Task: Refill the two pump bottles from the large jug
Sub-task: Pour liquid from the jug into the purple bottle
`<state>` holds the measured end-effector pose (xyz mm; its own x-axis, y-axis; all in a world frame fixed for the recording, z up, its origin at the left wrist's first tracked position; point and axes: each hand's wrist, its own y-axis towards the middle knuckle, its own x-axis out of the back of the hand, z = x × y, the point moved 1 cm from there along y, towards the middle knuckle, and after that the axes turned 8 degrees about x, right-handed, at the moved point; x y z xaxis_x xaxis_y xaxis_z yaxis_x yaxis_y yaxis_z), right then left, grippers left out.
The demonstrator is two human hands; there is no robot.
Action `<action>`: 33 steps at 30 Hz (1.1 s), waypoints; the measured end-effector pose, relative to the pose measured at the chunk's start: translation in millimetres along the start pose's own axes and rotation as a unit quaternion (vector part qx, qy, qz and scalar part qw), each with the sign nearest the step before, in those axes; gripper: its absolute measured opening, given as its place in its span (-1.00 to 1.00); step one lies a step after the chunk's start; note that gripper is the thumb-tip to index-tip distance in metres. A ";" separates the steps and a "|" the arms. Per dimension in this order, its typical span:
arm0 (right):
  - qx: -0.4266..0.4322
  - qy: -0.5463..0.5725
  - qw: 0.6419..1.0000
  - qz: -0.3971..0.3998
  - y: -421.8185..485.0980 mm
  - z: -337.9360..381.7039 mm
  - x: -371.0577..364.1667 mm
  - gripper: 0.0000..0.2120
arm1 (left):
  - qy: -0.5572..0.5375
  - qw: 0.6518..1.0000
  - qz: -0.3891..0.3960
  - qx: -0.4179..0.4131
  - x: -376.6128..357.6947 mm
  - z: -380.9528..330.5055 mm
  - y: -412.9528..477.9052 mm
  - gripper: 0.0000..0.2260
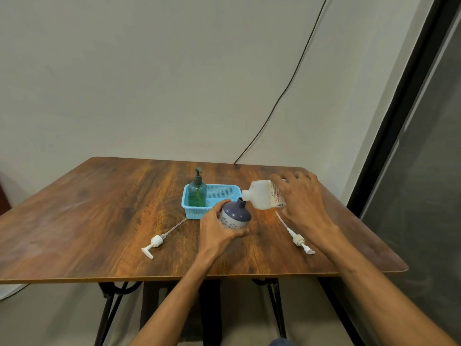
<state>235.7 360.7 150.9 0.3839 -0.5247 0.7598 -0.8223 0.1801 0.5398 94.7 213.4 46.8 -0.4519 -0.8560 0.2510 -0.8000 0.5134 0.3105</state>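
Your right hand (303,198) hides the back of the white jug (262,196) it grips, and any stream is too fine to see. The jug's mouth tilts over the purple bottle (235,216), which your left hand (217,233) clasps just in front of the blue basket (192,213). One green bottle (197,193) stands inside the basket. Two pump heads (156,242) (298,239) lie in front of it, one left, one right.

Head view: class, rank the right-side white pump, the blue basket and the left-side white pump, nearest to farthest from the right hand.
1. Right-side white pump, just below the right hand.
2. Blue basket, left of it.
3. Left-side white pump, far left.
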 end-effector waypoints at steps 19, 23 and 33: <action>-0.342 0.489 0.802 -0.031 -52.4 39.7 -110.0 -0.17 | 0.010 0.998 -0.050 0.046 -3.2 24.0 3.8 -0.23; -0.363 0.489 0.792 -0.051 -56.6 45.9 -116.2 -0.19 | 0.018 0.997 -0.049 0.048 -6.4 28.1 6.2 -0.22; -0.381 0.509 0.768 -0.079 -64.7 56.0 -121.3 -0.14 | 0.023 0.997 -0.029 0.064 -13.5 35.3 7.3 -0.22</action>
<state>218.9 366.1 3.5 0.9021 0.2614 0.3434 -0.3956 0.8189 0.4157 81.0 226.5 13.3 -0.3881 -0.8785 0.2786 -0.8693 0.4494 0.2060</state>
